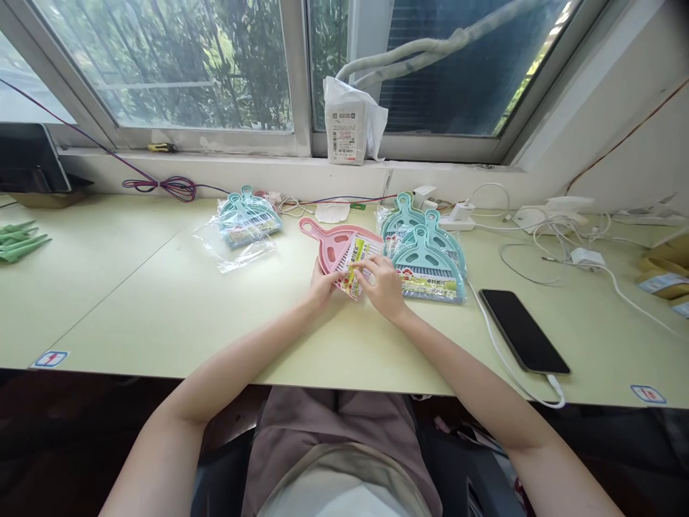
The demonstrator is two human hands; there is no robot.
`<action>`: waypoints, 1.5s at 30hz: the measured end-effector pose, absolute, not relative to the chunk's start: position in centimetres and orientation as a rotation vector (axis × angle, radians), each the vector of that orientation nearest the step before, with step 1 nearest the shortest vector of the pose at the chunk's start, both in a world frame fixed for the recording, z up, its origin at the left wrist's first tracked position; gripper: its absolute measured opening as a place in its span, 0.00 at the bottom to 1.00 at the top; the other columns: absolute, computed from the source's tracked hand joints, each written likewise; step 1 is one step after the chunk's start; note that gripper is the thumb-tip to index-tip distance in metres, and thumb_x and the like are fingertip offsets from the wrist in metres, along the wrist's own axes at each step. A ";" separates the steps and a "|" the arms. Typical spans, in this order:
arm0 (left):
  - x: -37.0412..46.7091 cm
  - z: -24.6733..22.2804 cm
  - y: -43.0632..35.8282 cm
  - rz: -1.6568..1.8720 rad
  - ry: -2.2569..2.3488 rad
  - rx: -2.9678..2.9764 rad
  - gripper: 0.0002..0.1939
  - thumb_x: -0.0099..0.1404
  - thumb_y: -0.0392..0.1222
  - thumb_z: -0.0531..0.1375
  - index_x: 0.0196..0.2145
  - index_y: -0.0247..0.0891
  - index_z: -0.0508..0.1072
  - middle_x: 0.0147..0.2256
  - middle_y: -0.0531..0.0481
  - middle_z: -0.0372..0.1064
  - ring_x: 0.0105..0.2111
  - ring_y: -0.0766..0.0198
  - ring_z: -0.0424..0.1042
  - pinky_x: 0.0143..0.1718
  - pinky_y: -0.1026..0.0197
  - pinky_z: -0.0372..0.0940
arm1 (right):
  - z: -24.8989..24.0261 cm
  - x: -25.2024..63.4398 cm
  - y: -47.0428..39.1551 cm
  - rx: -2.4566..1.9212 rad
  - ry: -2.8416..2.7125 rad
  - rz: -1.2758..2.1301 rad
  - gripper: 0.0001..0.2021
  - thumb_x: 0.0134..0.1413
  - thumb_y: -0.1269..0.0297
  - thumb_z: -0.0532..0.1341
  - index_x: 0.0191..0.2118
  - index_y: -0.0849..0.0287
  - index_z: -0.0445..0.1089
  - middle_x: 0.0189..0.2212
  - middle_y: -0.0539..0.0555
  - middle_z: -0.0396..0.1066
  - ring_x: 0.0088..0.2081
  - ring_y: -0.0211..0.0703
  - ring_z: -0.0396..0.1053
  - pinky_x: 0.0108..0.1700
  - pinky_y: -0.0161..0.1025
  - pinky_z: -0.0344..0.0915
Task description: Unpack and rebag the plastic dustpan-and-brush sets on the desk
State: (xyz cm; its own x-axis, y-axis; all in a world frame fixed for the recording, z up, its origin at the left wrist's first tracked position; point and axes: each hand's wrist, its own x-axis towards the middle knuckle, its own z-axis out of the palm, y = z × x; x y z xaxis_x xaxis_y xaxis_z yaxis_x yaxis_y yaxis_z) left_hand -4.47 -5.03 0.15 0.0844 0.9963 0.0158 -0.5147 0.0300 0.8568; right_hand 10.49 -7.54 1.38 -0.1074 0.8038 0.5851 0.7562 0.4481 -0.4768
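Note:
A pink dustpan and brush set (334, 248) with a printed label is held over the table in front of me, its handle pointing up and left. My left hand (321, 282) grips its lower left edge, thumb lying across the front. My right hand (383, 286) is on the label's right side, fingers bent and touching the front; whether they pinch anything is hard to see. Just to the right lie several teal dustpan sets (425, 262) in clear plastic, overlapping one another. More bagged teal sets (248, 219) rest at the back left on crumpled clear film.
A black phone (523, 330) on a white charging cable lies at right. Tangled cables and chargers (560, 230) spread behind it. At far left are green pieces (21, 240) and a dark screen (32, 158). A wrapped paper packet (347, 129) stands on the windowsill.

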 end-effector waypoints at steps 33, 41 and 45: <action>-4.9 2.7 -6.0 1.273 0.590 1.025 0.36 0.43 0.33 0.73 0.51 0.39 0.71 0.49 0.42 0.74 0.53 0.46 0.71 0.56 0.45 0.65 | 1.3 10.8 -6.3 -0.896 -0.834 1.238 0.21 0.39 0.53 0.72 0.38 0.57 0.70 0.39 0.55 0.77 0.40 0.48 0.76 0.39 0.47 0.75; -10.9 2.1 0.8 1.540 1.084 1.285 0.16 0.59 0.41 0.64 0.46 0.39 0.74 0.52 0.40 0.70 0.62 0.50 0.60 0.65 0.47 0.49 | 1.2 11.9 -5.7 -0.870 -0.730 1.166 0.16 0.41 0.59 0.71 0.35 0.57 0.69 0.34 0.52 0.77 0.37 0.44 0.76 0.39 0.43 0.75; -17.3 0.5 3.9 1.515 1.925 1.503 0.32 0.57 0.37 0.62 0.60 0.35 0.63 0.68 0.33 0.45 0.69 0.45 0.38 0.67 0.40 0.32 | 1.1 12.0 -5.7 -0.850 -0.742 1.182 0.16 0.42 0.59 0.71 0.36 0.56 0.69 0.36 0.52 0.78 0.38 0.45 0.76 0.39 0.44 0.76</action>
